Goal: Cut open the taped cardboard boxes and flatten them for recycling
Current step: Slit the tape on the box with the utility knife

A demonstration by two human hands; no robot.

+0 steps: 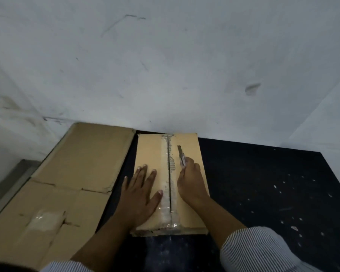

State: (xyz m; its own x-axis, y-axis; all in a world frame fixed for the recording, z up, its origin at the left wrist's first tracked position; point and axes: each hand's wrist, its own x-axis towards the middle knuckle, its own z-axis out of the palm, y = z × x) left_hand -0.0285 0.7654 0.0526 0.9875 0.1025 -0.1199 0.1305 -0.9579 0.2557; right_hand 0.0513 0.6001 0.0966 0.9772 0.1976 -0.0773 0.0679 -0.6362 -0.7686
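A closed cardboard box (192, 154) lies in the middle of the dark table, its top seam covered by clear tape (165, 193) with a dark slit running along it. My left hand (141, 195) presses flat on the left flap, fingers spread. My right hand (190, 181) rests on the right flap and grips a utility knife (181, 156). The blade points away from me, just right of the seam. A large flattened cardboard box (67, 173) lies to the left.
The dark table (263, 183) stretches to the right, speckled with small white scraps. A white wall (165, 65) stands right behind the boxes. A grey ledge (12, 177) runs along the far left beside the flattened cardboard.
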